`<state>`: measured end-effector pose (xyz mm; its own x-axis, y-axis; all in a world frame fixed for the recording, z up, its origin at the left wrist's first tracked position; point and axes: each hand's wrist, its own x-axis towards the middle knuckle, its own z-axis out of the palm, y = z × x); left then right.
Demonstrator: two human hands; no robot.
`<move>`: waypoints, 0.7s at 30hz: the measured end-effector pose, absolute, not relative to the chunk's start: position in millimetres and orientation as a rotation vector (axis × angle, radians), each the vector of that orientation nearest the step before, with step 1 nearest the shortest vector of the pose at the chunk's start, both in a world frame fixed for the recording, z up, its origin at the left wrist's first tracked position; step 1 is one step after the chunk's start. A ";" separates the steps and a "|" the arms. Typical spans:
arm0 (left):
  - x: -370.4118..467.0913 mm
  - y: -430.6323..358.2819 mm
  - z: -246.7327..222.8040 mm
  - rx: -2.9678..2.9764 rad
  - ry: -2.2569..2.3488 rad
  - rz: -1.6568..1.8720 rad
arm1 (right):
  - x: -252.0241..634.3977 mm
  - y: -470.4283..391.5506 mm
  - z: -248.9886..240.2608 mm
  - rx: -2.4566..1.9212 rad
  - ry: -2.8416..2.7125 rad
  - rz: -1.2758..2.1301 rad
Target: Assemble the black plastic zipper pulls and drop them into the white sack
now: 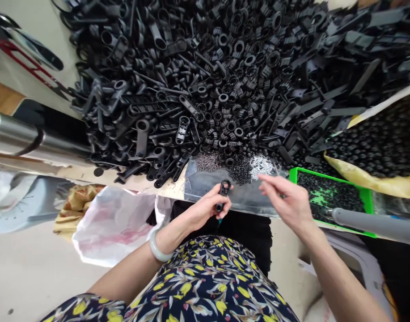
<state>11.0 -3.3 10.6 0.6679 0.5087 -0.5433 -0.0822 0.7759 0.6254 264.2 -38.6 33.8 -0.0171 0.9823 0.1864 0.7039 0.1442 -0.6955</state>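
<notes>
My left hand [211, 202] is closed around a black plastic handle part [226, 187], whose ring-shaped end points away from me above the fingers. My right hand [290, 199] is at the near edge of a small heap of silver metal pins [261, 166], thumb and forefinger drawn together. Whatever may be between those fingertips is too small to make out. Beside the pins lie a heap of tiny black pieces [238, 170] and a heap of small brownish pieces [208, 162], all on a grey sheet [198, 182] at the table's front edge.
A large mound of black plastic parts [178, 89] covers the table beyond my hands. On the right stand a green tray [367, 201] of small black pieces, a grey bar [369, 221] and a yellow-edged sack [355, 176]. A metal cylinder [57, 141] and white bag [107, 223] are left.
</notes>
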 end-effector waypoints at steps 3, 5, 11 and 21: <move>15.4 -6.2 16.9 0.706 0.859 0.414 | 295.7 -27.4 38.8 -1.784 -1.394 0.315; 19.3 -5.6 20.8 0.823 0.899 0.478 | 312.3 -17.4 38.8 -1.875 -1.267 0.098; 30.9 4.8 25.0 0.892 1.031 0.755 | 333.3 13.0 26.0 -2.319 -1.646 -0.301; 41.9 7.0 41.5 0.791 0.997 0.797 | 303.0 3.3 38.5 -1.653 -0.998 0.736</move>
<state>41.9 7.0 41.5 0.3278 0.8550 -0.4019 -0.2037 0.4793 0.8537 303.0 3.3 38.5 0.4687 0.8833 0.0048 0.2567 -0.1310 -0.9576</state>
